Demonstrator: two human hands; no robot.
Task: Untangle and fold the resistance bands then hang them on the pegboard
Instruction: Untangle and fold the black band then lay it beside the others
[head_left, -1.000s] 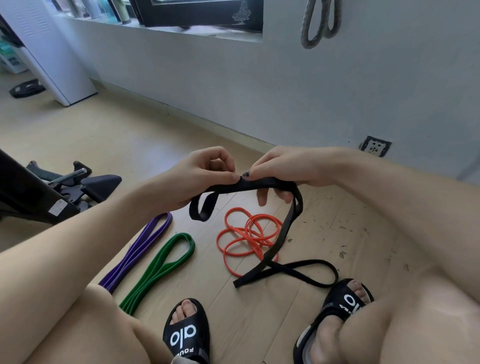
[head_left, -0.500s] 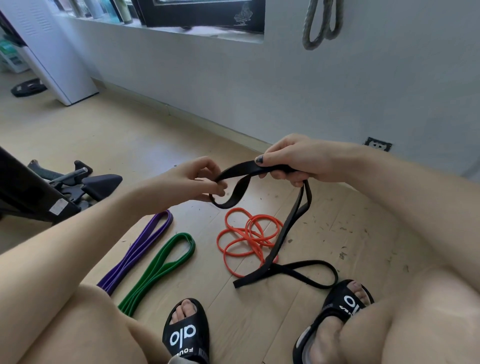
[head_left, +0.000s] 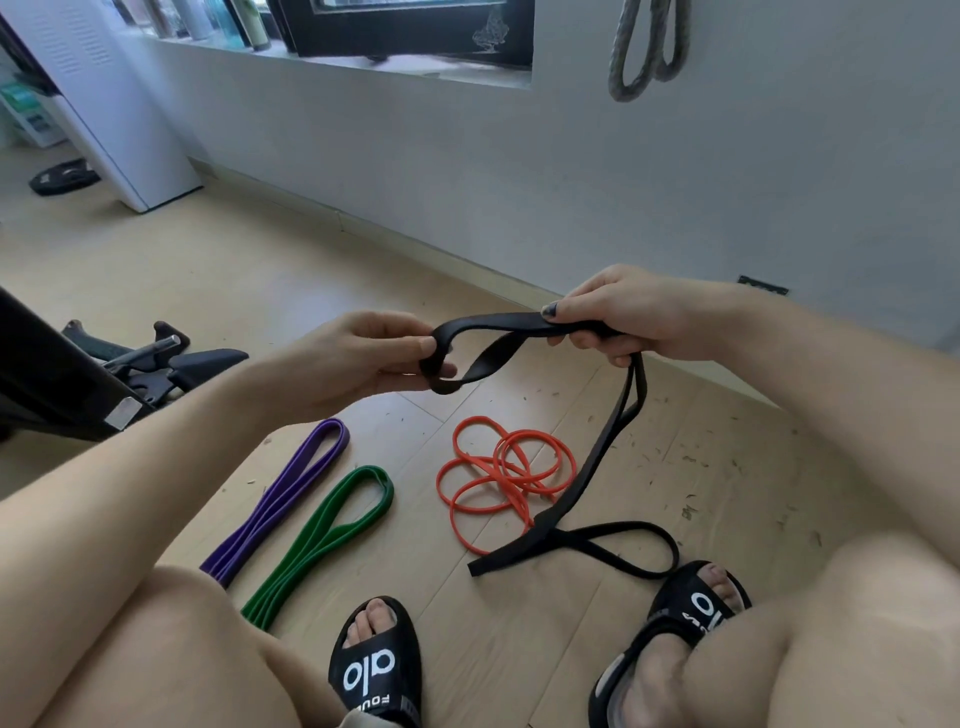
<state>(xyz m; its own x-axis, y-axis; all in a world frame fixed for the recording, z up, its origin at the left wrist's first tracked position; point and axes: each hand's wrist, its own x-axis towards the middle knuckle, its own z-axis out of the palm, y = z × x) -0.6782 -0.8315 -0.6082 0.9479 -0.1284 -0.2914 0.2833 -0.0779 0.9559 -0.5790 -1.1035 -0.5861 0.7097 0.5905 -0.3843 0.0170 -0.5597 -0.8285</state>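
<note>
A long black resistance band (head_left: 602, 452) stretches between both hands above the floor. My left hand (head_left: 358, 358) pinches its looped end, and my right hand (head_left: 623, 317) grips the band a short way along. From my right hand the band hangs down to the wooden floor, where its tail lies in a loop by my right sandal. A tangled orange band (head_left: 506, 475) lies on the floor beneath. A folded purple band (head_left: 280, 499) and a folded green band (head_left: 322, 535) lie side by side to the left. A grey band (head_left: 647, 47) hangs on the wall at top right.
A black bench frame with handles (head_left: 130, 364) stands at the left. A white cabinet (head_left: 104, 104) and a weight plate (head_left: 65, 176) are at the far left. A wall socket (head_left: 762, 285) sits behind my right arm. My sandalled feet (head_left: 376, 670) rest on the floor.
My hands have moved apart and risen a little. The loop at the band's end has gone from hanging under my left hand to being drawn out between the hands.
</note>
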